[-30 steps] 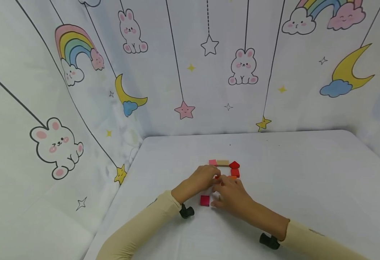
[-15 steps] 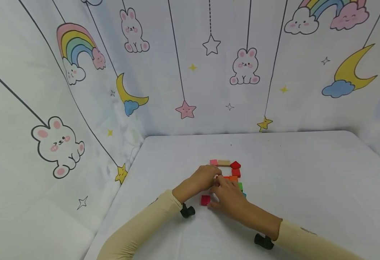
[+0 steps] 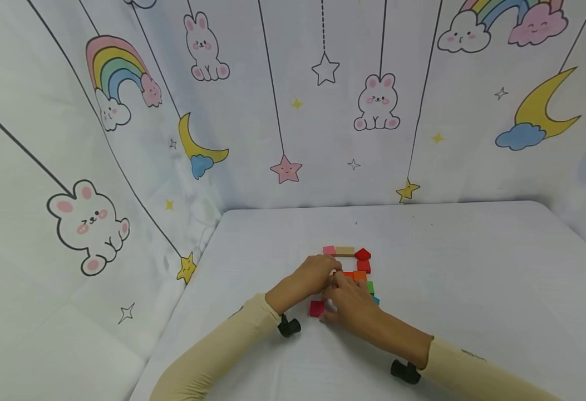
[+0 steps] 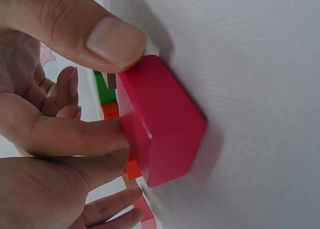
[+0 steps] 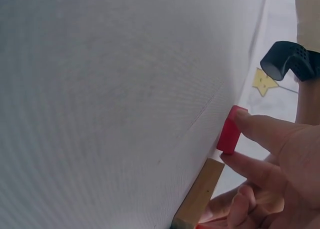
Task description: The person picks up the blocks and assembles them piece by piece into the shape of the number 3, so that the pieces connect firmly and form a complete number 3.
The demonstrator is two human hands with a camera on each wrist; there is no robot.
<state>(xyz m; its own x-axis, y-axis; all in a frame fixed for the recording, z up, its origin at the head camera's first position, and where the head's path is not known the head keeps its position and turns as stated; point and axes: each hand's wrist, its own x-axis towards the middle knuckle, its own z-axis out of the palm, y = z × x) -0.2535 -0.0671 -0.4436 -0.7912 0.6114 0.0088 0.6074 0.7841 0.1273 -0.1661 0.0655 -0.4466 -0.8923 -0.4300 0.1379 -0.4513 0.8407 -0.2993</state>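
Observation:
My right hand pinches a crimson block between thumb and index finger, low against the white table. The right wrist view has the same block with thumb and fingertip at its two ends. My left hand lies just beyond, fingertips bent down by a red-orange block; whether it grips that block is hidden. An orange block continues that row. Past the right knuckles show a green block and a blue block. A wooden block lies near the right fingers.
Behind the hands sit a pink block, a tan block, a dark red angular block and a red block. A printed curtain hangs along the table's back. Black cameras are strapped to both wrists.
My right hand has shifted slightly left, its thumb coming up to the crimson block. The green and blue blocks came into sight beside it. My left hand stays put.

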